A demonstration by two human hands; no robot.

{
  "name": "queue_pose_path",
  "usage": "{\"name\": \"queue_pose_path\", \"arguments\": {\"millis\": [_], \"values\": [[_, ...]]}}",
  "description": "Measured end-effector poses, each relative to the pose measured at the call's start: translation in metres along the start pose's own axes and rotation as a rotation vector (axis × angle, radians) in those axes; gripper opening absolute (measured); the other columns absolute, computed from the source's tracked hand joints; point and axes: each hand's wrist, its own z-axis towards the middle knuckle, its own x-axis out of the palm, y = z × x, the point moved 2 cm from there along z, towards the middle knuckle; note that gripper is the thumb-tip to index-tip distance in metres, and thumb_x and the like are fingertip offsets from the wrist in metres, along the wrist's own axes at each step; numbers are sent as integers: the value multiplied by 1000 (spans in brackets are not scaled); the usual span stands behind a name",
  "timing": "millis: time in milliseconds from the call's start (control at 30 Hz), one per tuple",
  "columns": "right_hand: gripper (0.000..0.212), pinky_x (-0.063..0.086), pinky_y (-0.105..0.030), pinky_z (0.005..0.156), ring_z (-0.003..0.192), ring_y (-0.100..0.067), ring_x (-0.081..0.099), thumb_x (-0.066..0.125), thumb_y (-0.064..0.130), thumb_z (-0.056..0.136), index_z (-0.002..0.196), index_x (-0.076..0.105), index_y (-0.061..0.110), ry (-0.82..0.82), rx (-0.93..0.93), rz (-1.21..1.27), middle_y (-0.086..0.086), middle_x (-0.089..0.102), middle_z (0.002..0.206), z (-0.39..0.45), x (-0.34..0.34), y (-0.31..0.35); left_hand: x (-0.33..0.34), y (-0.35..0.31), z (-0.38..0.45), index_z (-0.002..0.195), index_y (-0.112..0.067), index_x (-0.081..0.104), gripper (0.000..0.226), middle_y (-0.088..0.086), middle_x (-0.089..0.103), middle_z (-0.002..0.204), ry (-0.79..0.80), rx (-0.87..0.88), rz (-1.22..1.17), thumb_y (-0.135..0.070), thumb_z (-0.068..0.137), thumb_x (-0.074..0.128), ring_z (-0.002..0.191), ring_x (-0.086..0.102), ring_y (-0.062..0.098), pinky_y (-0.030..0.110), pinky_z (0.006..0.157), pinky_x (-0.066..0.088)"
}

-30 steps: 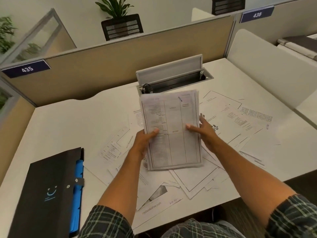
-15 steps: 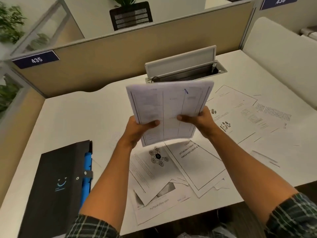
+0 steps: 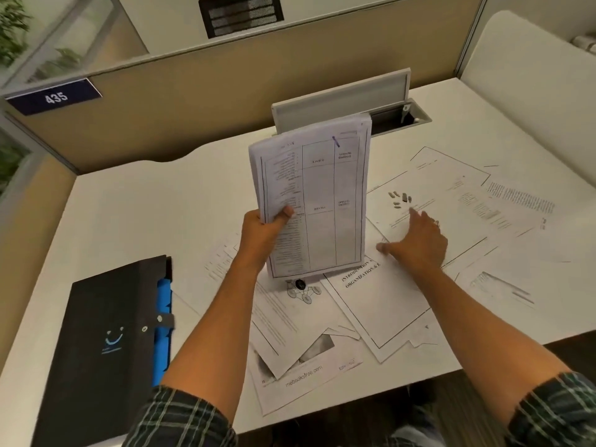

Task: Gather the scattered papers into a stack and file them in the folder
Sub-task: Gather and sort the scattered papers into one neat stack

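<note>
My left hand (image 3: 263,235) grips a stack of printed papers (image 3: 317,195) by its left edge and holds it upright above the white desk (image 3: 135,214). My right hand (image 3: 416,241) lies flat with spread fingers on a loose sheet (image 3: 429,221) to the right of the stack. Several more sheets lie scattered: one headed "Introduction" (image 3: 377,304), one with a diagram (image 3: 283,321), one with a web address (image 3: 306,379) at the front edge, others (image 3: 516,208) at the far right. A black folder (image 3: 106,343) with blue dividers lies shut at the front left.
An open cable hatch (image 3: 342,98) with a raised grey lid sits behind the stack. A beige partition (image 3: 225,85) with a "435" sign (image 3: 54,98) closes off the back. A white side divider (image 3: 529,79) stands at the right.
My right hand has let go of the stack and dropped onto a loose sheet to the right. The left hand alone now holds the stack upright.
</note>
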Motion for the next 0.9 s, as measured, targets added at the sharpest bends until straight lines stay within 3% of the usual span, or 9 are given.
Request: {"name": "queue_pose_path", "arguments": {"millis": [133, 300, 467, 567, 733, 800, 900], "values": [[97, 35, -50, 112, 146, -34, 39, 63, 73, 84, 158, 30, 19, 12, -30, -201, -11, 36, 163, 3, 4, -6, 1, 2, 4, 92, -25, 76, 16, -7, 80, 89, -29, -36, -42, -33, 82, 85, 82, 78, 12, 23, 64, 60], [53, 51, -42, 82, 108, -37, 65, 46, 45, 104, 142, 45, 10, -73, -219, -438, -14, 63, 123, 0, 1, 12, -3, 8, 6, 98, -22, 75, 20, -5, 81, 92, -64, -84, -97, -31, 83, 85, 85, 78, 15, 28, 68, 63], [26, 44, -34, 61, 80, -32, 69, 43, 12, 96, 115, 59, 7, -42, -427, -614, -9, 67, 96, -8, 4, 11, -8, 16, 4, 102, -18, 75, 21, 0, 81, 95, -80, -112, -110, -27, 86, 83, 88, 78, 20, 32, 72, 64], [13, 42, -32, 56, 68, -34, 68, 46, 7, 92, 97, 58, 6, -94, -414, -527, -9, 69, 82, -9, -5, 11, -8, 21, 5, 105, -16, 74, 24, 2, 81, 96, -98, -137, -95, -27, 86, 83, 89, 78, 21, 35, 77, 63], [16, 41, -30, 48, 45, -35, 59, 56, 9, 96, 81, 60, 3, -468, -439, -220, -15, 65, 67, -19, -31, 44, -1, 26, 9, 102, -20, 74, 20, -1, 80, 94, -106, -152, -73, -27, 86, 83, 86, 78, 18, 34, 76, 63], [17, 42, -27, 45, 44, -33, 58, 58, 13, 97, 83, 62, 3, -562, -544, -96, -15, 69, 73, -25, -43, 63, 3, 28, 10, 100, -22, 73, 16, -2, 80, 93, -108, -156, -61, -26, 87, 82, 85, 78, 16, 32, 75, 63], [16, 45, -26, 42, 51, -30, 64, 61, 18, 97, 88, 65, 5, -531, -694, 35, -18, 77, 92, -37, -52, 94, 9, 30, 10, 105, -22, 72, 19, 0, 78, 99, -98, -155, -37, -23, 89, 80, 86, 77, 14, 30, 74, 63]]}}
